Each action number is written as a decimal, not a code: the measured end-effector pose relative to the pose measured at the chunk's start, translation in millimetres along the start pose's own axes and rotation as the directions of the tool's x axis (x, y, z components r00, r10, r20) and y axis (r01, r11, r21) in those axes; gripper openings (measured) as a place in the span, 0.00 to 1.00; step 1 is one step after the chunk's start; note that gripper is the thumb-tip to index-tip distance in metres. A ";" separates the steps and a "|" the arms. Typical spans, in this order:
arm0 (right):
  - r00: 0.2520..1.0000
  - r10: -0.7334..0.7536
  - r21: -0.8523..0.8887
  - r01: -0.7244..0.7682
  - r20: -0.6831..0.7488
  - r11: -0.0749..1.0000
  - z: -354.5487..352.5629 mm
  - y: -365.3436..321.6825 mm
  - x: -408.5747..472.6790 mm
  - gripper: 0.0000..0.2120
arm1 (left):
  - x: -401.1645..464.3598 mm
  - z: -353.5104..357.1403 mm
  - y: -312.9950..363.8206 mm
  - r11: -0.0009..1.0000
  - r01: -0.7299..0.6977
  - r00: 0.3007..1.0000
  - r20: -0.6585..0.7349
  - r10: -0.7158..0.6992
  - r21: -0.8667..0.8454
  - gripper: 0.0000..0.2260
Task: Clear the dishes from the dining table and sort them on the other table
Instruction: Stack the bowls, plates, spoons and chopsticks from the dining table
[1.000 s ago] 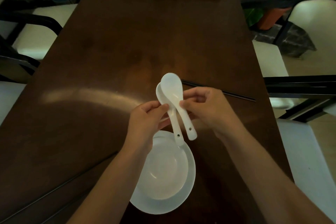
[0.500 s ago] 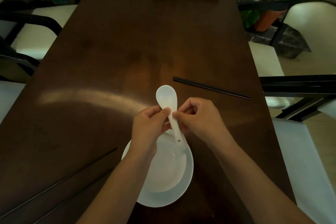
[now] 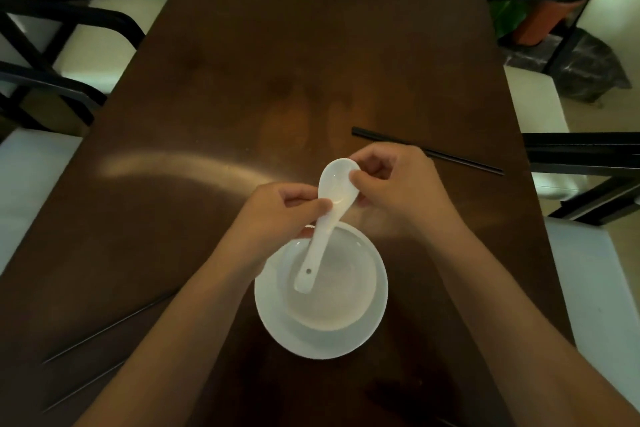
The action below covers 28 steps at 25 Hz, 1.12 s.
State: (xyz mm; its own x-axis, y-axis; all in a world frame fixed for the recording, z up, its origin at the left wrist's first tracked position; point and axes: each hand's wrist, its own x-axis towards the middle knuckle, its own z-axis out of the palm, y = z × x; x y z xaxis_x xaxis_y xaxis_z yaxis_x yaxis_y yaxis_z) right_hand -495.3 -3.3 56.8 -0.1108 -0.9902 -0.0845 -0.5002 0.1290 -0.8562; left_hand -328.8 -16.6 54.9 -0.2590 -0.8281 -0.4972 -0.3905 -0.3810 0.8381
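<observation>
Both hands hold a white ceramic soup spoon [image 3: 334,199] above the dark wooden dining table [image 3: 277,62]. The left hand [image 3: 277,215] pinches the neck where handle meets bowl; the right hand [image 3: 394,191] pinches the far rim of the spoon's bowl. Whether a second spoon is nested beneath cannot be told.

The spoon's long axis runs from far-right to near-left, bowl end high and away, handle end pointing down toward the person. The handle tip sits over the white bowl [image 3: 332,288], which stands on a white plate [image 3: 277,322] directly below and nearer than both hands. Judgement: lowering along this axis would seat the spoon in the bowl; the left hand is nearer.

One pair of black chopsticks [image 3: 429,151] lies just beyond the right hand; another pair [image 3: 107,329] lies well apart, near-left.
</observation>
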 end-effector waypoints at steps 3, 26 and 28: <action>0.976 0.157 0.101 -0.142 -0.150 0.985 12.7 4.2 -14.0 0.11 | -19.7 -19.6 -14.3 0.998 -0.006 0.983 0.185 -0.004 0.055 0.06; 0.942 0.069 -0.594 -0.262 -0.328 0.760 70.3 21.3 -106.2 0.09 | -37.2 -45.7 -71.2 0.988 0.146 0.986 -0.075 -0.150 -0.057 0.04; 0.939 0.038 -0.563 -0.236 -0.341 0.792 71.2 23.3 -108.6 0.12 | -38.9 -45.4 -72.3 0.985 0.150 0.986 -0.057 -0.155 -0.087 0.04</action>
State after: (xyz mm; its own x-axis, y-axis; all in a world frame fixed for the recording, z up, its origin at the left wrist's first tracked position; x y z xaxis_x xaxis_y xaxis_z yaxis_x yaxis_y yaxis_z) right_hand -433.8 103.5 9.7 -0.4154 -0.9075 0.0621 -0.8537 0.3654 -0.3710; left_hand -250.4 24.5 23.8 -0.1443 -0.7811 -0.6075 -0.3468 -0.5351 0.7703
